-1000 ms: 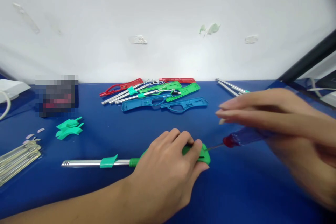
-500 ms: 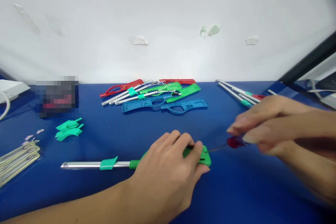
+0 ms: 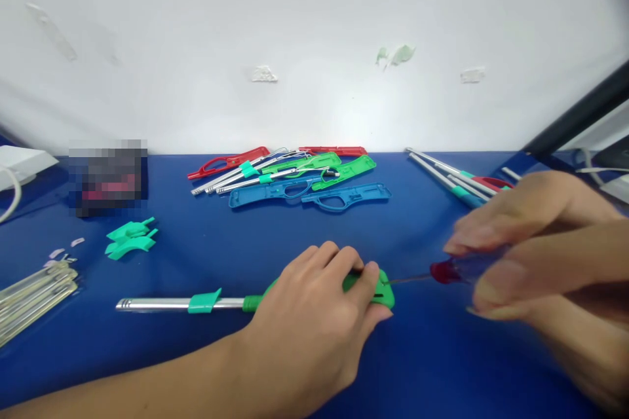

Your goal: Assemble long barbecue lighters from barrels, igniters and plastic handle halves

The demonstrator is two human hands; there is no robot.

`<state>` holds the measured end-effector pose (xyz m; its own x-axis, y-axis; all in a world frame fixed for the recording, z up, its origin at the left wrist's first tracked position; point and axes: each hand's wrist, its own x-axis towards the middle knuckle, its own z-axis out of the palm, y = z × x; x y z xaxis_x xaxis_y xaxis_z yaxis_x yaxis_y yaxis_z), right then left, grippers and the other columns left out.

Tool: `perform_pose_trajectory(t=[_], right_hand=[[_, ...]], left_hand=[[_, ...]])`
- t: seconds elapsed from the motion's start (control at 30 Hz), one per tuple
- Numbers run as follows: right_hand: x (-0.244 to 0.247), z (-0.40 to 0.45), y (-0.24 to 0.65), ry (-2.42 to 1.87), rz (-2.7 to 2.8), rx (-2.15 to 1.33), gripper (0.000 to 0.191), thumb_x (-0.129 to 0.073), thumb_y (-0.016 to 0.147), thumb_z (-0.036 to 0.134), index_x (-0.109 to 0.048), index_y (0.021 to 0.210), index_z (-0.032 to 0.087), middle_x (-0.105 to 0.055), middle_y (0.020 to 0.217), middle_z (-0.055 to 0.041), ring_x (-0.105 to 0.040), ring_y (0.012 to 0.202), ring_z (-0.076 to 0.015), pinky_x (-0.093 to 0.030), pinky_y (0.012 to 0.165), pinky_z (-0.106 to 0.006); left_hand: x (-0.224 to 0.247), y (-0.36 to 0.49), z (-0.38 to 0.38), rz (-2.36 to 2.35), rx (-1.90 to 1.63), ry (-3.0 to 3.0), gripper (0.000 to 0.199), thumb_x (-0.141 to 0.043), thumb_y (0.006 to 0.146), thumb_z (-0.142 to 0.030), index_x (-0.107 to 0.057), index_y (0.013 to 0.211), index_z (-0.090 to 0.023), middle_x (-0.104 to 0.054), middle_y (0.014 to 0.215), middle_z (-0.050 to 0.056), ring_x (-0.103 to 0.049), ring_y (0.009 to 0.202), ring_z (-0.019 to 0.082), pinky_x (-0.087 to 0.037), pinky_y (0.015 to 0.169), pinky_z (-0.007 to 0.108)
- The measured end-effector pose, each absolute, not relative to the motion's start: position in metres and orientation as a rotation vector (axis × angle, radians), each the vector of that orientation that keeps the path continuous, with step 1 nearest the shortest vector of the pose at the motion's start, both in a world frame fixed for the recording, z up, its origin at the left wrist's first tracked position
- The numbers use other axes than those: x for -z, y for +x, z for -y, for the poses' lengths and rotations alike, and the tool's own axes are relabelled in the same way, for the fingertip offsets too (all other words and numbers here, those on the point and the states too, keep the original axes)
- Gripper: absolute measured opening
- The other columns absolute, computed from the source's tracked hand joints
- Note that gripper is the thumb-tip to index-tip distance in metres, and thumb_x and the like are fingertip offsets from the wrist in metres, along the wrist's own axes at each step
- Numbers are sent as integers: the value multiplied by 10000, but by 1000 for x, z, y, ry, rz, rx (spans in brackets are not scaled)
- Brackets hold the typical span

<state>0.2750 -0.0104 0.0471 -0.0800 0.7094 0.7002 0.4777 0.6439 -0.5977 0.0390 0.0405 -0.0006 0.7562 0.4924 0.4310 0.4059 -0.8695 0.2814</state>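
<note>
My left hand (image 3: 319, 321) is closed over the green handle of a long-nosed gas lighter (image 3: 386, 289), pressing it on its side against the blue tabletop. The lighter's silver metal tube (image 3: 157, 304) points left, with a turquoise plastic clip (image 3: 204, 302) around it. My right hand (image 3: 525, 262) grips a screwdriver (image 3: 445, 271) with a red and clear handle. Its thin shaft reaches left, and the tip meets the right end of the green handle. My left palm and fingers hide the middle of the lighter.
Behind lie red, green and blue handle halves (image 3: 348, 196) with metal tubes (image 3: 236, 178). More lighters (image 3: 442, 177) lie at the back right. On the left are turquoise clips (image 3: 130, 239), clear yellowish strips (image 3: 39, 294) and a pixelated dark box (image 3: 111, 177). A white wall (image 3: 314, 105) closes the back.
My right hand has shifted slightly to the right and its fingers have changed position on the screwdriver handle. The tip stays at the green handle. My left hand and the lighter hold still.
</note>
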Motion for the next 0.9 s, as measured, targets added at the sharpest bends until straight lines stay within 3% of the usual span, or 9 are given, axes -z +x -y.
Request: perform_pose_trajectory(t=[0.23, 0.4, 0.5, 0.6, 0.73, 0.8, 0.9], right_hand=[[-46, 5, 271, -947, 1692, -234, 215, -940, 813, 477, -783, 889, 351, -704, 789, -33, -729, 764, -289, -622, 563, -399], [-47, 1, 259, -1019, 1652, -211, 200, -909, 874, 478, -760, 908, 351, -703, 822, 3, -671, 794, -223, -575, 696, -365], [-47, 1, 263, -1081, 1790, -140, 125, -733, 1038, 478, -787, 1098, 382, -725, 985, 24, -662, 862, -171, -570, 778, -296], [-50, 0, 270, -1140, 1937, -186, 232, -585, 1126, 376, -751, 1287, 385, -745, 1124, 45, -701, 858, -135, -605, 802, -232], [-50, -1, 265, -1033, 1781, -325, 48, -793, 1000, 392, -779, 999, 346, -747, 921, 42, -704, 837, -168, -598, 771, -284], [-49, -1, 261, -969, 1729, -340, 156, -872, 928, 407, -738, 905, 331, -703, 796, 40, -662, 807, -186, -573, 819, -332], [-49, 0, 264, -981, 1840, -286, 101, -779, 1004, 452, -765, 1046, 361, -694, 853, 27, -654, 881, -191, -570, 833, -330]], left_hand=[[3, 38, -40, -722, -791, 2786, 278, -550, 1078, -285, -705, 1232, -112, -700, 1027, 103, -653, 917, 294, -651, 819, 535], [3, 38, -40, -725, -759, 2799, 291, -538, 1080, -277, -696, 1257, -108, -695, 1013, 100, -631, 868, 278, -645, 786, 511], [3, 39, -40, -732, -775, 2801, 285, -546, 1079, -287, -703, 1238, -111, -695, 1013, 96, -631, 877, 278, -646, 797, 510], [3, 40, -40, -731, -774, 2800, 274, -551, 1080, -292, -706, 1225, -119, -696, 1016, 89, -633, 883, 276, -646, 804, 512], [2, 39, -40, -729, -750, 2794, 291, -536, 1084, -277, -694, 1262, -108, -697, 1029, 98, -635, 883, 276, -644, 787, 505], [2, 38, -39, -719, -755, 2797, 301, -526, 1086, -273, -695, 1263, -98, -696, 1012, 102, -630, 870, 276, -643, 780, 505], [3, 38, -39, -717, -783, 2807, 296, -537, 1082, -281, -699, 1247, -96, -696, 1005, 103, -630, 875, 283, -644, 792, 519]])
